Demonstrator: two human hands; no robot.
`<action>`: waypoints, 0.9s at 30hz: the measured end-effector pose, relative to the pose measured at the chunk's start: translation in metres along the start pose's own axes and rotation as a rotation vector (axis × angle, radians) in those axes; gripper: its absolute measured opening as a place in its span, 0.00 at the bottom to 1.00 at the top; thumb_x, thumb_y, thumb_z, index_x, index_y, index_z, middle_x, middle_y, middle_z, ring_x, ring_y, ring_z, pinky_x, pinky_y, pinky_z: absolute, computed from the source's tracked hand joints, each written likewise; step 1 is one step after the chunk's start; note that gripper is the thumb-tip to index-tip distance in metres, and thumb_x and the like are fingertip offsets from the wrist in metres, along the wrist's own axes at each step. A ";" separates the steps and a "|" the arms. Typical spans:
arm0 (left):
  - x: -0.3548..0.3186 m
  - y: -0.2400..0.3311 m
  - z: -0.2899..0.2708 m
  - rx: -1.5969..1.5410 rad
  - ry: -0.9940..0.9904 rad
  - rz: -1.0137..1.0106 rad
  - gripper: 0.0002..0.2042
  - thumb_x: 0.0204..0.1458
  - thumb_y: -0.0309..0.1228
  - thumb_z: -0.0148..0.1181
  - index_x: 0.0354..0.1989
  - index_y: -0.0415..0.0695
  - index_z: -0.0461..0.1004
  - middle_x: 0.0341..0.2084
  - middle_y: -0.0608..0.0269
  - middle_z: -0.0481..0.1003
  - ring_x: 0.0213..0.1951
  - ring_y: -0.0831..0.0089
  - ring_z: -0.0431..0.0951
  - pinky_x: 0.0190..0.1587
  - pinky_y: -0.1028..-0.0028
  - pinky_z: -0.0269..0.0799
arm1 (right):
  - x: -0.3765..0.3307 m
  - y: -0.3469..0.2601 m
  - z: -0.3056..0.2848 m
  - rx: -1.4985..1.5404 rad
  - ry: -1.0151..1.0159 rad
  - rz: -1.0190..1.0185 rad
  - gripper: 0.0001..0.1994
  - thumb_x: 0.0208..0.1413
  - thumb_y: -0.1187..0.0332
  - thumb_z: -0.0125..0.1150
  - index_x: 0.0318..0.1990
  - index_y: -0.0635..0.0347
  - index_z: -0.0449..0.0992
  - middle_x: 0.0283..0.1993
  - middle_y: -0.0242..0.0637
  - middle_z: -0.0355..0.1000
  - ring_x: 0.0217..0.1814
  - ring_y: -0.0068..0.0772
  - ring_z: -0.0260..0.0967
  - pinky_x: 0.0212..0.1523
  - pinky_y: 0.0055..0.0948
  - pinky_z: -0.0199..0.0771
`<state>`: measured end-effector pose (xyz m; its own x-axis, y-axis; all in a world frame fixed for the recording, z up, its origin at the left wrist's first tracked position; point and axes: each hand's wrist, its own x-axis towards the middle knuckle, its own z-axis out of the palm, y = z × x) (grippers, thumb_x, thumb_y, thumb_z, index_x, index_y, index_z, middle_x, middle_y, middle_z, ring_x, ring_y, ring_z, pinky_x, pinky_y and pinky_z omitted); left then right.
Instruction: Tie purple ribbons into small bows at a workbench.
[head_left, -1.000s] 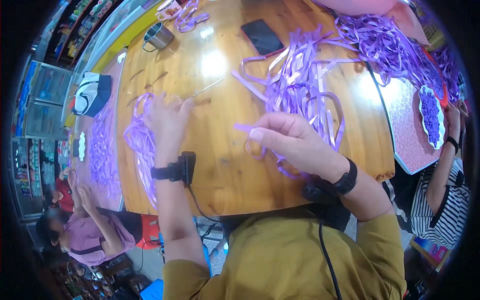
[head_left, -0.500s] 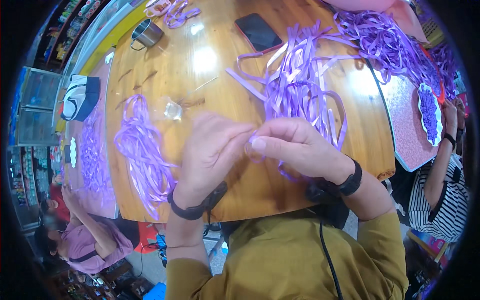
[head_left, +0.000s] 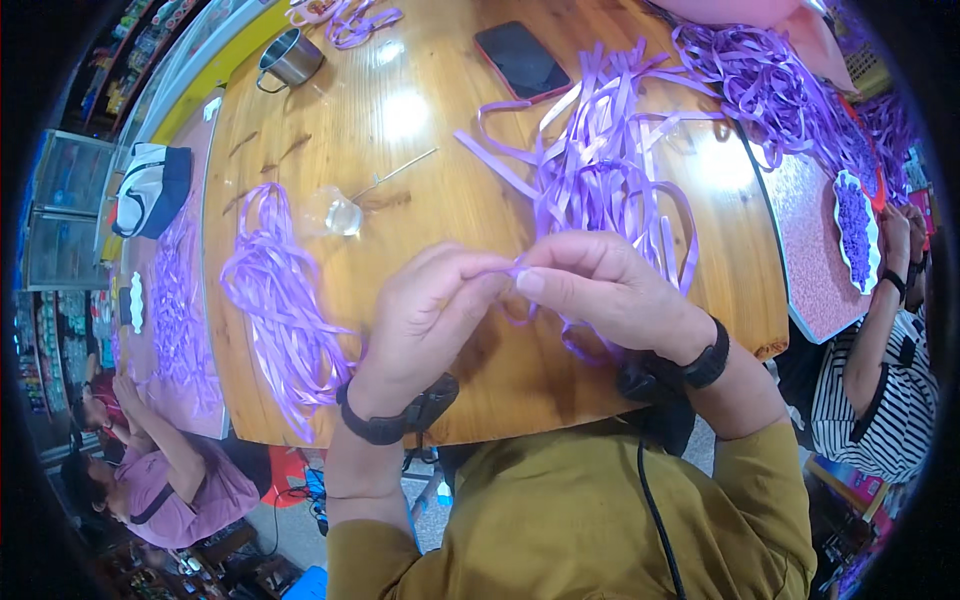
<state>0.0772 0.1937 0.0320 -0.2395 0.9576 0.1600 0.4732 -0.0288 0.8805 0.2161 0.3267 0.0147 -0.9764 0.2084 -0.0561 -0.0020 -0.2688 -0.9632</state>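
A narrow purple ribbon (head_left: 517, 270) is pinched between my two hands over the near part of the wooden table. My left hand (head_left: 425, 310) grips it between thumb and forefinger. My right hand (head_left: 600, 295) pinches the same ribbon from the other side, fingertips close to the left ones, and a small loop hangs below. Just beyond my right hand lies a loose heap of purple ribbons (head_left: 600, 170). Another bundle of purple ribbons (head_left: 275, 290) rests left of my left hand. A small clear cup (head_left: 343, 217) and a thin stick (head_left: 395, 172) are beyond my left hand.
At the far side are a metal mug (head_left: 291, 60) and a phone (head_left: 522, 62). A wavy white dish of purple pieces (head_left: 868, 268) stands on a side table at right, near a ribbon pile (head_left: 760, 90). A cap (head_left: 152, 190) lies left; other people sit on both sides.
My left fingers have come into a clear pinch on the ribbon, with both hands' fingertips close together. The loop below them looks smaller. The view has shifted slightly.
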 end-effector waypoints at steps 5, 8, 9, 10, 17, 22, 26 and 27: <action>-0.001 -0.001 0.008 -0.100 0.262 -0.020 0.05 0.48 0.21 0.52 0.33 0.36 0.71 0.25 0.63 0.69 0.27 0.77 0.70 0.31 0.81 0.65 | 0.000 0.001 0.000 -0.018 -0.002 0.002 0.11 0.55 0.64 0.50 0.29 0.62 0.71 0.22 0.22 0.63 0.25 0.11 0.56 0.24 0.15 0.57; -0.001 -0.001 0.006 -0.078 0.152 0.004 0.04 0.48 0.21 0.51 0.32 0.36 0.71 0.25 0.63 0.69 0.26 0.79 0.69 0.30 0.82 0.64 | 0.000 0.000 -0.002 -0.024 -0.030 0.033 0.09 0.55 0.66 0.49 0.33 0.62 0.71 0.27 0.26 0.66 0.30 0.14 0.60 0.30 0.16 0.60; -0.002 -0.001 0.005 -0.088 0.170 -0.037 0.05 0.47 0.21 0.53 0.32 0.37 0.72 0.24 0.62 0.70 0.27 0.76 0.70 0.30 0.80 0.65 | -0.001 -0.001 -0.003 -0.030 -0.045 0.064 0.09 0.56 0.67 0.48 0.37 0.63 0.70 0.33 0.29 0.69 0.34 0.16 0.64 0.36 0.17 0.63; -0.003 0.000 0.005 -0.084 0.186 -0.060 0.05 0.46 0.21 0.54 0.32 0.39 0.73 0.23 0.62 0.72 0.28 0.73 0.72 0.31 0.77 0.65 | -0.001 -0.001 -0.001 -0.036 -0.052 0.082 0.09 0.56 0.67 0.48 0.37 0.63 0.70 0.33 0.29 0.69 0.34 0.16 0.64 0.36 0.17 0.63; -0.004 0.006 0.007 0.088 0.247 0.034 0.05 0.44 0.21 0.55 0.32 0.40 0.72 0.22 0.62 0.72 0.25 0.69 0.72 0.30 0.75 0.66 | -0.005 -0.009 0.006 0.251 0.052 0.033 0.13 0.54 0.70 0.49 0.46 0.62 0.63 0.36 0.30 0.65 0.28 0.16 0.62 0.28 0.13 0.62; -0.002 0.004 0.006 0.238 0.209 0.341 0.08 0.39 0.17 0.58 0.30 0.38 0.72 0.20 0.62 0.69 0.23 0.70 0.69 0.26 0.77 0.63 | -0.004 -0.016 0.003 0.385 -0.020 0.209 0.11 0.54 0.68 0.51 0.43 0.60 0.65 0.30 0.29 0.65 0.19 0.12 0.54 0.19 0.11 0.53; -0.003 0.004 0.009 0.228 0.197 0.352 0.09 0.39 0.16 0.58 0.30 0.39 0.72 0.21 0.61 0.70 0.23 0.68 0.69 0.26 0.74 0.63 | -0.004 -0.017 0.004 0.229 0.005 0.270 0.09 0.54 0.65 0.51 0.39 0.60 0.69 0.26 0.25 0.64 0.19 0.10 0.52 0.18 0.11 0.49; -0.003 0.003 0.009 0.232 0.197 0.389 0.09 0.38 0.16 0.58 0.30 0.39 0.72 0.21 0.62 0.70 0.23 0.68 0.69 0.26 0.73 0.63 | -0.004 -0.017 0.004 0.208 0.013 0.256 0.09 0.54 0.64 0.51 0.37 0.60 0.71 0.24 0.24 0.64 0.19 0.09 0.52 0.18 0.12 0.49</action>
<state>0.0872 0.1932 0.0301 -0.1523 0.8155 0.5583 0.7301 -0.2879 0.6198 0.2192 0.3262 0.0325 -0.9482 0.1209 -0.2937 0.1976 -0.4996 -0.8434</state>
